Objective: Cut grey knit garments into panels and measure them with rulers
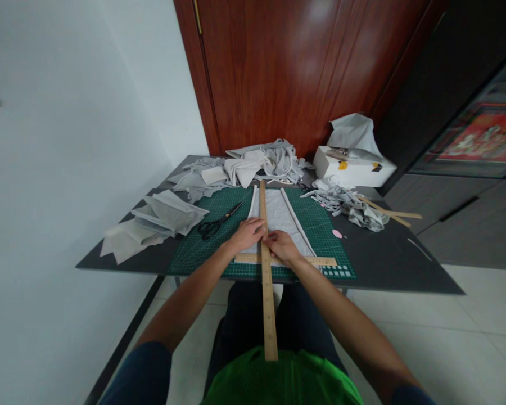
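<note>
A light grey fabric piece point(277, 203) with rolled side edges lies on the green cutting mat point(198, 256). Lengthwise over it runs a long wooden ruler point(266, 275), its near end jutting past the table edge towards my body. A shorter wooden ruler point(322, 261) lies crosswise near the fabric's lower end, partly under my right wrist and the long ruler. My left hand point(249, 233) rests with fingers extended flat onto the long ruler and fabric. On the ruler's right side, my right hand point(281, 246) has its fingers curled in a pinch; what is between them is hidden.
Black scissors point(213, 226) lie left of the fabric. Folded fabric pieces point(168, 212) are stacked at the left, and a fabric heap point(274, 160) lines the back. A white box point(354, 169), grey scraps point(365, 214) and wooden sticks point(388, 212) sit at the right.
</note>
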Demonstrator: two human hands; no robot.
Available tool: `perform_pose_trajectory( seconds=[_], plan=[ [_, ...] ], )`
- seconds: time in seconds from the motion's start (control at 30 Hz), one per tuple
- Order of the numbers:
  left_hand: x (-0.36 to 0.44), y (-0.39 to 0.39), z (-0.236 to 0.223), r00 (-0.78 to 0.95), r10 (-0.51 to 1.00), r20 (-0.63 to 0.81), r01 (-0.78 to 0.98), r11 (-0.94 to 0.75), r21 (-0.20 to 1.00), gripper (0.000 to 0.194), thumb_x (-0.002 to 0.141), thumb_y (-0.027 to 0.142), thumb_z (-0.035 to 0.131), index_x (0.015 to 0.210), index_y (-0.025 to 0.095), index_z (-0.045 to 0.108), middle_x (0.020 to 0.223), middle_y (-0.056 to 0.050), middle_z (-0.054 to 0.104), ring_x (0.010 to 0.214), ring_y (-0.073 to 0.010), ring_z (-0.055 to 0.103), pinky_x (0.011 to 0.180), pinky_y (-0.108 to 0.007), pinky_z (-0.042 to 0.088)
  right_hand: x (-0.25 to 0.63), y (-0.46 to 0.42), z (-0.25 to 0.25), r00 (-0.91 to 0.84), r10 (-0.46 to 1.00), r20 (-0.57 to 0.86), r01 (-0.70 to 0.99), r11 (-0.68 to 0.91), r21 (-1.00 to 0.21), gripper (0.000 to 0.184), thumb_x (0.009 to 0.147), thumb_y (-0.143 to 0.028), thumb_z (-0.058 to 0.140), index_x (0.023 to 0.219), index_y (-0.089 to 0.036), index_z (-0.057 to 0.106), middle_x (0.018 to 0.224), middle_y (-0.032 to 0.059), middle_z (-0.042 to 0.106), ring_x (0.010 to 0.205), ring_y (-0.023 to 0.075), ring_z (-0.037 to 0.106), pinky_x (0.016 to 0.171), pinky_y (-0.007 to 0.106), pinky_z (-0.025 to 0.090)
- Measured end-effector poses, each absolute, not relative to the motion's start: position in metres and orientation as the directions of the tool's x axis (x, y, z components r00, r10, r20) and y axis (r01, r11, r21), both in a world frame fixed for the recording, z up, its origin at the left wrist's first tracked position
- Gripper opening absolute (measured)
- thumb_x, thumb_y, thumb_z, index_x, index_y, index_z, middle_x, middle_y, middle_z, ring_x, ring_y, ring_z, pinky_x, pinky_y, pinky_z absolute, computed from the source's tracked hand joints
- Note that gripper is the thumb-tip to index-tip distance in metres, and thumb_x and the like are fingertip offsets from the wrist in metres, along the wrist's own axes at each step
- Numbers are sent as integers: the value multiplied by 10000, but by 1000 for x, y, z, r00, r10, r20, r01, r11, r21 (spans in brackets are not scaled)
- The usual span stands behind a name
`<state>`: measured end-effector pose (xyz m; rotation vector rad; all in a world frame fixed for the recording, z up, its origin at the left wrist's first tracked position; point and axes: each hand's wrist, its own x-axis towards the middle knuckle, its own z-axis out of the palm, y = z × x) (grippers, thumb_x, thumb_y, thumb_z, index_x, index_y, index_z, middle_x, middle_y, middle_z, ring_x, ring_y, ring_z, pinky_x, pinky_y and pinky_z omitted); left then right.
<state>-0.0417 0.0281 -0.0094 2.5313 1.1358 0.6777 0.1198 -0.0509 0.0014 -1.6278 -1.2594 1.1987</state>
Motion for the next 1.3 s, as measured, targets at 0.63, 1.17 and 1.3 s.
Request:
perform_pose_trajectory(
  seconds=[0.63,1.17,1.3],
  plan=[
    [-20,16,9,389,895,220,854,-440,277,277,990,380,614,1117,194,775,1219,-129,757,1270,-322,633,1108,-454,485,129,-44,-9,24,1000,-20,619,-31,-785,114,923,-208,690,969,-192,793,922,82,814,830,219,746,736,266,507],
    [-13,39,26,152,980,-130,876,-73,476,235,833,167,645,988,114,813,980,-170,825,1014,-300,803,853,-300,622,138,-40,-17,11,1000,11,551,3,-835,296,882,-147,619,1140,-152,765,782,14,747,679,153,642,713,243,495],
    [-20,43,20,177,968,-180,845,-56,532,240,839,99,595,942,130,810,819,-73,811,744,-193,802,664,-210,606,143,-41,-17,32,999,22,558,1,-830,277,858,-112,639,1087,-172,783,850,31,776,751,167,681,762,248,511]
  ],
)
